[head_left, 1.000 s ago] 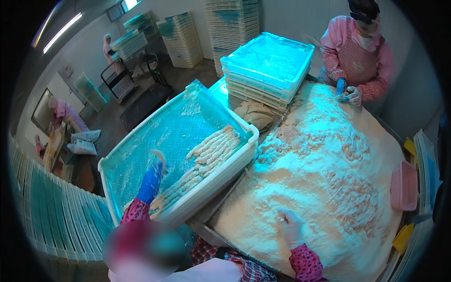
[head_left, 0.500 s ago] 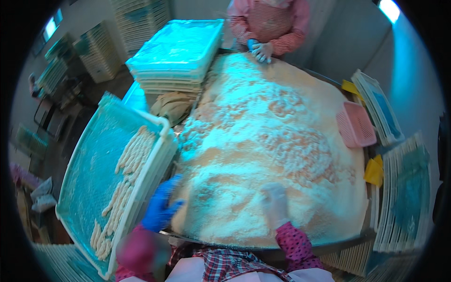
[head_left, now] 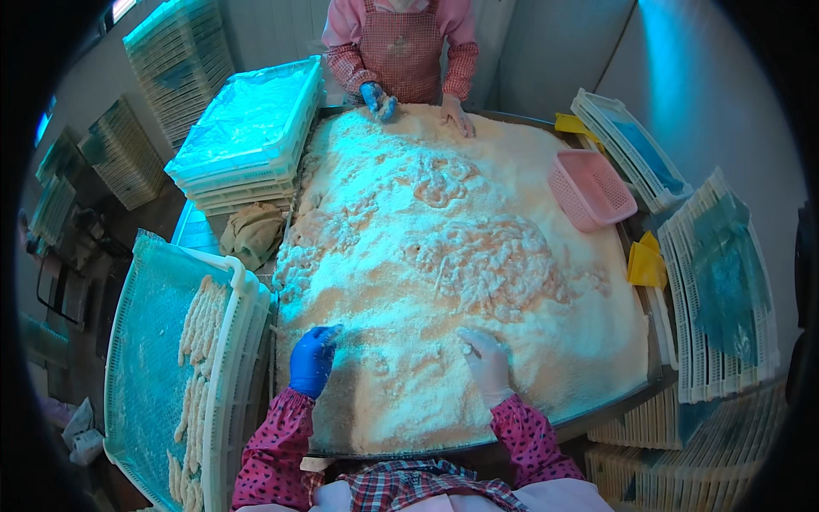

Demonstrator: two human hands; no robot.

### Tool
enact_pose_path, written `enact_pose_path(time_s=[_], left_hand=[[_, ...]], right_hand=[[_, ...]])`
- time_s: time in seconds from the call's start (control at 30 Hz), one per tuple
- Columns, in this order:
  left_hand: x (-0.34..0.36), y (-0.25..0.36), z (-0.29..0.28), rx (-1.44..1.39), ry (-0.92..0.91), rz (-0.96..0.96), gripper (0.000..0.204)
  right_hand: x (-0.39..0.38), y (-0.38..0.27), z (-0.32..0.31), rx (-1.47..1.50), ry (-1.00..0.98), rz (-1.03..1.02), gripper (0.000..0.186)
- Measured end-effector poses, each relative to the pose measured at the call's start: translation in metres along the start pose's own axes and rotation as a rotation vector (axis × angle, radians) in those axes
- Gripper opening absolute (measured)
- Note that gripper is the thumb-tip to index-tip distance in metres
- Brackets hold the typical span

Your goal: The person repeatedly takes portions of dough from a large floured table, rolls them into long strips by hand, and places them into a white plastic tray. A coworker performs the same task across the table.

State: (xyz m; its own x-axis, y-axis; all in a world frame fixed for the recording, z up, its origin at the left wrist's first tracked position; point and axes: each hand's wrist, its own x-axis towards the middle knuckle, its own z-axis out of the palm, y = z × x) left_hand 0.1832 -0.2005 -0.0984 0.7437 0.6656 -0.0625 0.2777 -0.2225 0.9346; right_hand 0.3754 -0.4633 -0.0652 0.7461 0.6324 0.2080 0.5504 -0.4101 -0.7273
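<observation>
A heap of breading or flour (head_left: 401, 333) covers the wide work table, with pale, coated meat pieces (head_left: 486, 264) piled in its middle. Over the near left part of the heap is my left hand (head_left: 312, 362) in a blue glove, fingers curled together; a whitish bit shows at the fingertips, too small to name. My right hand (head_left: 488, 367), in a white glove, hovers opposite with thumb and fingers pinched. What it holds, if anything, is not clear. On my left, a white tray (head_left: 145, 341) with a teal liner carries rows of coated strips (head_left: 201, 324).
Across the table a co-worker's blue-gloved hand (head_left: 378, 101) holds something pale; their other hand (head_left: 457, 117) rests on the powder. Stacked trays (head_left: 247, 128) and a tan cloth (head_left: 253, 235) stand left. Right are a pink basket (head_left: 593, 189), yellow cloth (head_left: 647, 261) and more trays (head_left: 717, 290).
My left hand has moved from beside the tray onto the powder, and its spread fingers have curled. My right hand has shifted slightly. The co-worker's hands have parted. The view has tilted and shifted.
</observation>
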Motion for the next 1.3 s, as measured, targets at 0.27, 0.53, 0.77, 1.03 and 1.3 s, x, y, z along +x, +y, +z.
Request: enact_pose_path(time_s=[0.27, 0.53, 0.77, 1.03, 1.3], left_hand=[[-0.023, 0.007, 0.070, 0.111, 0.063, 0.248, 0.038], [-0.045, 0.032, 0.084, -1.421, -0.075, -0.368, 0.032], [-0.045, 0.054, 0.086, -1.825, -0.128, -0.316, 0.047], [-0.065, 0.083, 0.085, -1.445, -0.191, -0.662, 0.055], [-0.067, 0.077, 0.141, -1.283, 0.460, 0.241, 0.064]], right_hand=[[0.014, -0.021, 0.032, 0.017, -0.136, -0.118, 0.033], [0.000, -0.069, 0.026, 0.449, -0.177, 0.058, 0.018], [-0.034, -0.083, 0.043, 0.037, -0.185, -0.318, 0.019], [-0.008, -0.116, 0.058, 0.110, -0.235, -0.721, 0.048], [-0.025, -0.094, 0.065, 0.467, -0.388, -0.367, 0.057]])
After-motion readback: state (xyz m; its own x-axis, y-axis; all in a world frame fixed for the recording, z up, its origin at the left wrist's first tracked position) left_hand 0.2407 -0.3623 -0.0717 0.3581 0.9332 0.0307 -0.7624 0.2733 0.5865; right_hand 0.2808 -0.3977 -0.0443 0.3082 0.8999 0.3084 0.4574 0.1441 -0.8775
